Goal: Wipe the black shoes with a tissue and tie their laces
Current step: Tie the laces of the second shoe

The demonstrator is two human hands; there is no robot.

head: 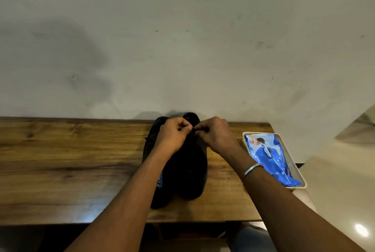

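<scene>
Two black shoes stand side by side on the wooden table, toes toward the wall. The right shoe (190, 170) is the one under both hands; the left shoe (160, 195) is partly hidden by my left forearm. My left hand (172, 136) and my right hand (215, 134) meet over the right shoe's lacing, each pinching an end of the thin black lace (195, 129). The lace itself is mostly hidden by my fingers. No tissue is visible in either hand.
A cream tray (300, 172) at the table's right end holds a blue tissue pack (272, 156). The wooden table (71, 160) butts against a scuffed white wall. My right wrist carries a metal bangle (252, 169). Pale floor lies to the right.
</scene>
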